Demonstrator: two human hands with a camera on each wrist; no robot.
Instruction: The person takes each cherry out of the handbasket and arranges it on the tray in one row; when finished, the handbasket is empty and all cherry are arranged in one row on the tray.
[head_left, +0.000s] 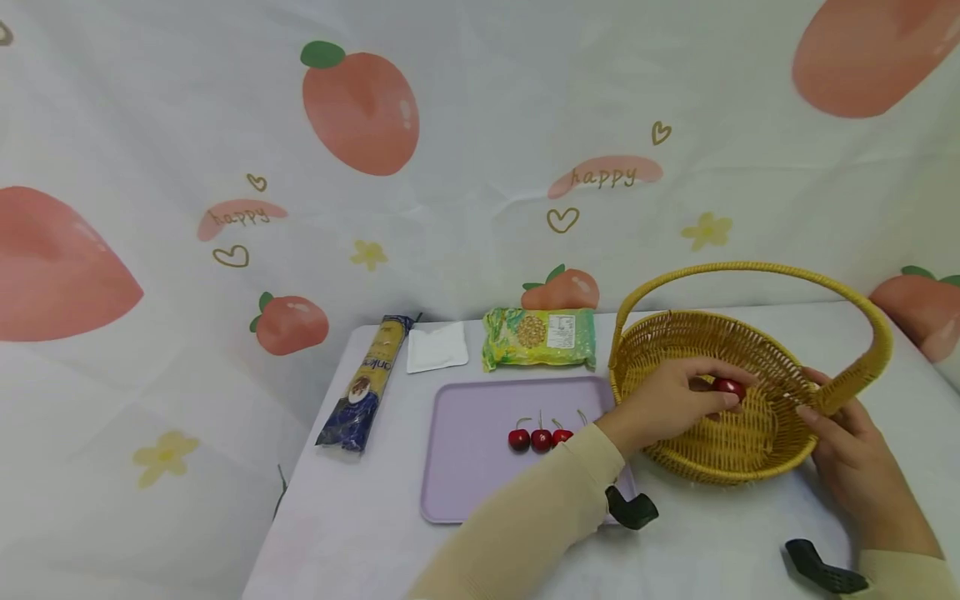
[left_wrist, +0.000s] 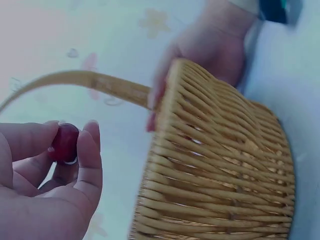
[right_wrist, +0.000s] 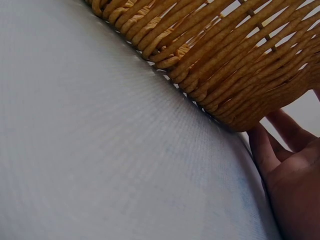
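Observation:
A dark red cherry (head_left: 729, 388) is pinched between the thumb and fingertips of my left hand (head_left: 675, 398), over the inside of a yellow wicker basket (head_left: 712, 477). The left wrist view shows the same cherry (left_wrist: 65, 143) above the level of the basket rim. With my right hand (head_left: 851, 442) I grip the basket's right side at the foot of its tall handle (head_left: 750, 267), thumb on the rim. In the right wrist view my fingers (right_wrist: 265, 150) touch the lower woven wall. Several stemmed cherries (head_left: 541, 440) lie in a row on a lilac tray (head_left: 472, 475), partly behind my left forearm.
Along the back of the white table lie a green-yellow packet (head_left: 540, 338), a white square sachet (head_left: 437, 346) and a long blue-gold pasta-like package (head_left: 366, 383). A fruit-printed cloth (head_left: 465, 233) hangs behind. Dark wrist-mounted pieces (head_left: 632, 508) jut below both hands.

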